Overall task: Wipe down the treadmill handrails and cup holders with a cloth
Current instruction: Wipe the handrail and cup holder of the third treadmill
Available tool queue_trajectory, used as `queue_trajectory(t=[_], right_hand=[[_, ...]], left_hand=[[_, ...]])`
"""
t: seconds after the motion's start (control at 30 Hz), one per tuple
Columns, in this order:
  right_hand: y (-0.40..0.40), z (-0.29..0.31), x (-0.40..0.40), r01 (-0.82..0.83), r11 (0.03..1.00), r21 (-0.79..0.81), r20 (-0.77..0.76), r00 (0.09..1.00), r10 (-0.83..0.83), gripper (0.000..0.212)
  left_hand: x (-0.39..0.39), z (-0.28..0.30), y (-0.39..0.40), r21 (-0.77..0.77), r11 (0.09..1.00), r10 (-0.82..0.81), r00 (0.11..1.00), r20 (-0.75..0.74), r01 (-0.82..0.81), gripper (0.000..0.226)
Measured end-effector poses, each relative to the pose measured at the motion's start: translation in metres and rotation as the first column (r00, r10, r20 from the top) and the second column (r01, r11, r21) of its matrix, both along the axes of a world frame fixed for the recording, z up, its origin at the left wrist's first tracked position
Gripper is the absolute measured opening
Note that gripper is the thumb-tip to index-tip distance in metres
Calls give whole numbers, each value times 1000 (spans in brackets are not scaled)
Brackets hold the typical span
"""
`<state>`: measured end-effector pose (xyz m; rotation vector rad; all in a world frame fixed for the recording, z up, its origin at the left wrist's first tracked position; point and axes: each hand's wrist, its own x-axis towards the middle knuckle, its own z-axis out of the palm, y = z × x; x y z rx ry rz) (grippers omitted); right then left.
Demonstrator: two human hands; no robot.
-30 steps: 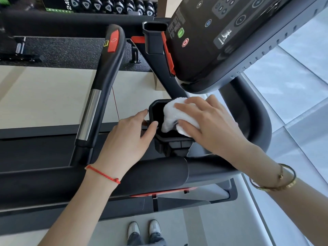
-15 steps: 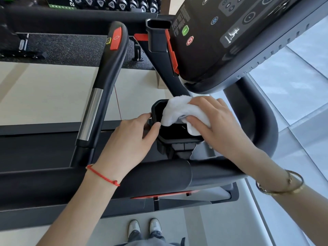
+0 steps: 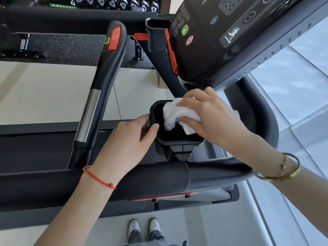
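Observation:
A black cup holder (image 3: 159,139) sits below the treadmill console, just beyond the padded front handrail (image 3: 156,180). My right hand (image 3: 211,116) grips a white cloth (image 3: 175,114) and pushes it into the holder's far right part. My left hand (image 3: 127,148) holds the holder's left rim, thumb on the edge and fingers curled round the outside. A second black handrail (image 3: 106,75) with a silver sensor band and a red button rises at the left. Another cup holder (image 3: 158,34) stands farther back beside the console.
The treadmill console (image 3: 230,36) with its buttons overhangs the upper right. A curved black side rail (image 3: 259,125) wraps round the right. A dumbbell rack (image 3: 113,4) lines the far wall. My shoes (image 3: 144,228) stand on the deck below.
My right hand has slid the cloth a little toward the far right of the cup holder. My left hand keeps its hold on the left rim.

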<state>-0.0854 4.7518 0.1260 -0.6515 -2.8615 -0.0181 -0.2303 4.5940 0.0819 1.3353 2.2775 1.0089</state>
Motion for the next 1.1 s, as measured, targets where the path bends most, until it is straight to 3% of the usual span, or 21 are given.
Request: queue_trajectory(t=[0.13,0.37,0.63,0.9,1.1], right_hand=[[-4,1,14,56,980,-193,-73,995,-71,23],[-30,7,32,81,920,-384,-41,994,-105,20],[-42,11,-4,27,957,-289,149,989,16,33],[-47,3,36,-74,987,-144,-52,996,68,29],[-56,-5,59,-92,993,-68,-302,951,67,29]], left_hand=[[2,2,0,-6,1000,-4,1000,-1,4,42],[7,6,-12,-17,1000,12,999,-37,-13,50],[18,9,-37,12,999,52,997,-56,-51,40],[23,12,-47,72,995,84,990,-109,-76,38],[32,12,-59,104,990,113,985,-130,-100,37]])
